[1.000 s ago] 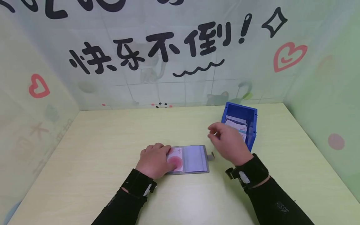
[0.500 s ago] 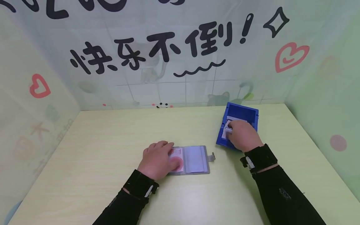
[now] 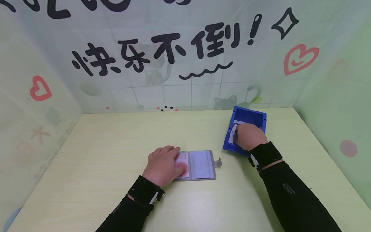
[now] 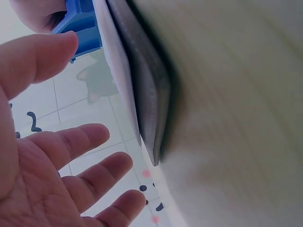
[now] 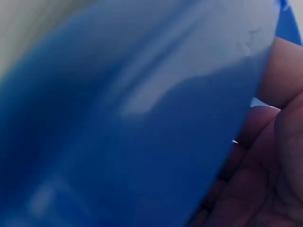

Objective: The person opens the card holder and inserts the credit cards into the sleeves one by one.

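On the table lies a small grey card holder [image 3: 200, 165], spread open, with clear sleeves and a snap strap on its right side. A pink-and-white card [image 3: 182, 158] shows in its left page. My left hand [image 3: 160, 166] rests over that page, thumb on the card; in the left wrist view its loosely extended fingers [image 4: 102, 177] are beside the holder's edge [image 4: 154, 94]. My right hand [image 3: 250, 135] reaches into a blue bin [image 3: 232, 147], over several pale cards [image 3: 233, 137]. Its fingertips are hidden, and the bin wall [image 5: 142, 165] covers much of the right wrist view.
The light wooden table [image 3: 124, 135] stretches around the holder and bin. A printed cloth backdrop [image 3: 174, 93] hangs behind the table, with side panels left and right. The bin stands near the back right.
My right hand has gone from above the bin's left side, rightward and down into it, and its fingers dip lower now. My left hand and the card holder have stayed nearly still.
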`<move>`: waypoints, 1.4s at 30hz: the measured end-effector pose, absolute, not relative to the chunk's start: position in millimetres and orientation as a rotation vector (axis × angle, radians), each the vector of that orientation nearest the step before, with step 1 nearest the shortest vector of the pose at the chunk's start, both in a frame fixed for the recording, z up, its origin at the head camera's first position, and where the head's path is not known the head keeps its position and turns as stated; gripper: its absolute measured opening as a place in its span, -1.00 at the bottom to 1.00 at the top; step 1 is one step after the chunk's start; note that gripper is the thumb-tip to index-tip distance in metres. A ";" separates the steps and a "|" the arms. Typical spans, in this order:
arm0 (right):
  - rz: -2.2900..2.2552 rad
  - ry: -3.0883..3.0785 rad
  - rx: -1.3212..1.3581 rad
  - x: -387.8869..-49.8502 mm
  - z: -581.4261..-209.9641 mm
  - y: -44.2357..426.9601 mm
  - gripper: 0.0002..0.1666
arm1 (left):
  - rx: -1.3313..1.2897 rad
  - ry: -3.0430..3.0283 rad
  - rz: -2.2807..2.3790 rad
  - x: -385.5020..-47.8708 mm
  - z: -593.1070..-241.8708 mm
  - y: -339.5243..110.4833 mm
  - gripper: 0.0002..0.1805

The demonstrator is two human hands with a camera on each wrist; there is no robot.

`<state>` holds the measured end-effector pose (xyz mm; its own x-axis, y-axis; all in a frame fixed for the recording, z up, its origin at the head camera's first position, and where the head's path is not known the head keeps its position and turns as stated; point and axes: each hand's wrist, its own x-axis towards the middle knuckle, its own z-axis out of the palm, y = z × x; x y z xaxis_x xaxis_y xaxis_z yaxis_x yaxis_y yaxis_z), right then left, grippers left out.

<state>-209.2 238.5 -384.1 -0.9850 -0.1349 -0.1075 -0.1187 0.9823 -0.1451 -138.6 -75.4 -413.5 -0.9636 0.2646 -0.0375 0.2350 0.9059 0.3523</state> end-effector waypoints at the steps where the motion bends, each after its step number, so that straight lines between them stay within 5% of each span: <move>1: -0.205 3.012 -0.193 -210.0 -384.4 238.6 -0.78 | 0.392 2.983 0.535 -138.4 -413.1 -75.4 -0.28; 42: -0.199 3.052 -0.110 -213.1 -392.8 235.8 -0.69 | 0.389 2.985 0.514 -138.9 -412.9 -76.3 -0.28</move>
<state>-213.1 235.8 -392.8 -0.9942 -0.0766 -0.0757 -0.0661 0.9890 -0.1327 -138.9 -76.3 -412.9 -0.9638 0.2631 -0.0431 0.2336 0.9112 0.3394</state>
